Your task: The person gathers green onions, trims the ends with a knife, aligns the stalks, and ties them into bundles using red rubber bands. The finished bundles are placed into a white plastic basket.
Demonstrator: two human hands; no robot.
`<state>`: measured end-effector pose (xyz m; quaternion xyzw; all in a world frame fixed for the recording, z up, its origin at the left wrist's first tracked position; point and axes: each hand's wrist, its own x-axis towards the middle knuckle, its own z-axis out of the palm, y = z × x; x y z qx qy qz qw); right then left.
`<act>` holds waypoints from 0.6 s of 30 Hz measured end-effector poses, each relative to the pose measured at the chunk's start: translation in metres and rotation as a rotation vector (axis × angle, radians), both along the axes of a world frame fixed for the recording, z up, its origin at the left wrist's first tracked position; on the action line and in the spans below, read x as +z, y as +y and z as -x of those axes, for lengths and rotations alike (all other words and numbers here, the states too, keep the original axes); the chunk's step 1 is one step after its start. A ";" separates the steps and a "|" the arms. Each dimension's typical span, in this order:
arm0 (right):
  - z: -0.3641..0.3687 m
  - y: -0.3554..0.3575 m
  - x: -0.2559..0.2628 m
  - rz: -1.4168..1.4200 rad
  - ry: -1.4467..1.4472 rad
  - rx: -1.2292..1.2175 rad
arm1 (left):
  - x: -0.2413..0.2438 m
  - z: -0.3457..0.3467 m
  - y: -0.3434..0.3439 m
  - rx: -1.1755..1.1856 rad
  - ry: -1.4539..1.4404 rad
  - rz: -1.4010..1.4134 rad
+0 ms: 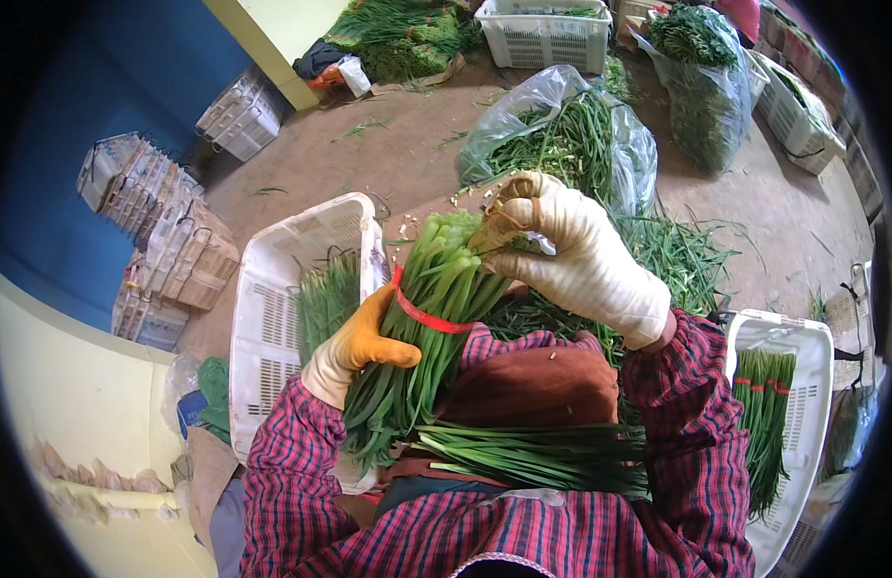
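Note:
My left hand (374, 339), in a white glove with an orange coating, grips a thick bunch of green chive-like stalks (424, 311) with a red band (431, 318) around it. The pale cut ends point up and away from me; the leaves hang down toward my lap. My right hand (561, 246), in a soiled whitish glove, has its fingers bent against those pale ends. Whatever is between its fingertips is hidden. Loose green stalks with pale bases (518, 455) lie across my lap, nearer than a reddish-brown cloth (533, 383).
A white plastic crate (254, 347) with greens stands at left; another (814, 347) at right holds red-banded bunches. Ahead, a clear plastic bag (634, 144) holds cut greens, with loose leaves (684, 260) beside it. Stacked crates (157, 224) line the blue wall.

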<state>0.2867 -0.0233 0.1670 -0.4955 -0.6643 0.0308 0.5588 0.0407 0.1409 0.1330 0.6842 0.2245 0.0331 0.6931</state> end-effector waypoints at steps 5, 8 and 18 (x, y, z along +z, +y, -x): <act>-0.015 0.001 -0.008 0.040 0.099 0.061 | -0.014 0.001 0.007 0.037 -0.015 0.068; -0.028 0.001 -0.008 0.051 0.120 0.029 | -0.019 -0.005 0.006 0.093 -0.036 0.226; -0.081 0.000 -0.005 0.141 0.091 0.005 | -0.044 -0.018 0.018 0.006 -0.058 0.382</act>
